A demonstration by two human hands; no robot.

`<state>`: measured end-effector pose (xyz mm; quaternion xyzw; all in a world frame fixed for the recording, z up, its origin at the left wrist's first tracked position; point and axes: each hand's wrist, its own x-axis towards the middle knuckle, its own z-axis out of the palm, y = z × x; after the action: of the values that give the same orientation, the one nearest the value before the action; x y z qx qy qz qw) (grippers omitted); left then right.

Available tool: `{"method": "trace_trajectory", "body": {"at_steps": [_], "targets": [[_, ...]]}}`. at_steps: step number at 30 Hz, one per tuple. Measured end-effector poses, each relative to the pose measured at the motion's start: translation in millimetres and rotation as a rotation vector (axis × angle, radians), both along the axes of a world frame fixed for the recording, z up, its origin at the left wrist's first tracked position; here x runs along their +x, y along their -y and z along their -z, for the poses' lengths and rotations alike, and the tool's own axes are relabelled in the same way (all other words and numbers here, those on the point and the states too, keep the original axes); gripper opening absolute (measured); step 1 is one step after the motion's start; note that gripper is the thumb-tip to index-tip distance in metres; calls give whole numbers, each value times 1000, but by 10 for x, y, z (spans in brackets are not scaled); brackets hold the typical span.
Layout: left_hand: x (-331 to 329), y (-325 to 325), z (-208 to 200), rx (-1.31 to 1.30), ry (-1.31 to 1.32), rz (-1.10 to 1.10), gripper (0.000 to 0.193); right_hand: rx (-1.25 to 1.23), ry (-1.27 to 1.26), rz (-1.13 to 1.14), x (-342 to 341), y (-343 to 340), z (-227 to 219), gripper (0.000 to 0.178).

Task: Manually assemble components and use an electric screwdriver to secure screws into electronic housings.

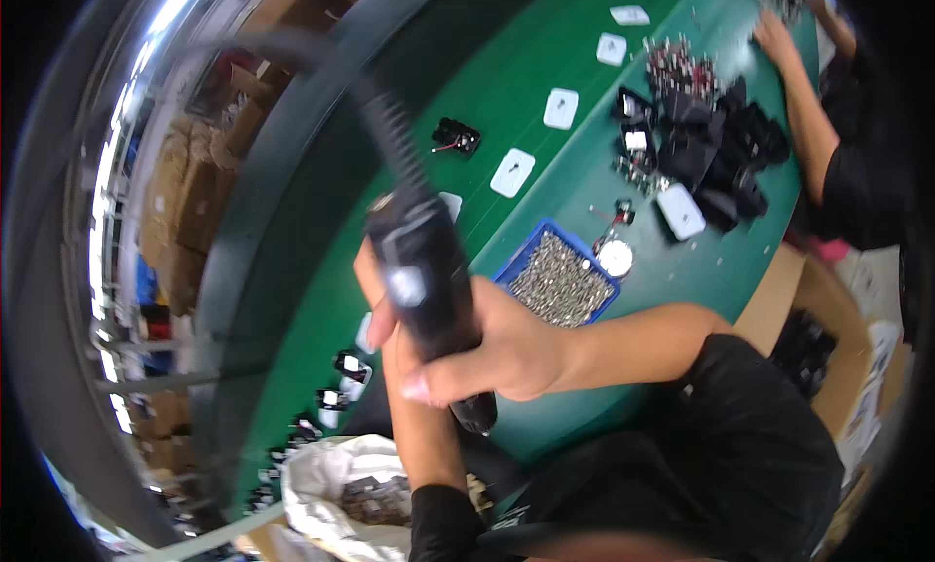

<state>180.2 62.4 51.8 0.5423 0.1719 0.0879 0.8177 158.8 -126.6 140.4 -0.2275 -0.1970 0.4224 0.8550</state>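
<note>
My right hand (511, 343) is wrapped round a black electric screwdriver (424, 270). A coiled black cable (394, 138) runs up from the tool's top, and its lower end comes out beneath my fist. Behind the tool is my left hand (368, 284), its forearm rising from the lower edge. Most of its fingers are hidden, so I cannot tell whether it holds anything. Beyond my right wrist stands a blue tray (609, 311) full of small metal screws (560, 284). A round white-faced part (615, 258) lies beside the tray.
On the green belt (390, 197) lie white rectangular plates (512, 172) and a black housing with wires (456, 136). Black housings (716, 143) are heaped on the green table near a co-worker's hand (774, 38). A white sack (317, 474) and a cardboard box (842, 338) stand close by.
</note>
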Motion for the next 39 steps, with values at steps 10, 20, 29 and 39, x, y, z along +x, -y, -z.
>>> {"method": "trace_trajectory", "body": {"at_steps": [10, 20, 29, 39], "targets": [[1284, 68, 21, 1295, -37, 59, 24, 241, 13, -118, -133, 168, -76, 30], [1478, -51, 420, 1489, -33, 82, 27, 248, 45, -166, -150, 175, -101, 38], [1564, -50, 498, 1415, -111, -3, 32, 261, 26, -75, -162, 145, -101, 32], [291, 148, 24, 1201, 37, 69, 24, 150, 27, -139, -76, 142, -1, 40]]}}
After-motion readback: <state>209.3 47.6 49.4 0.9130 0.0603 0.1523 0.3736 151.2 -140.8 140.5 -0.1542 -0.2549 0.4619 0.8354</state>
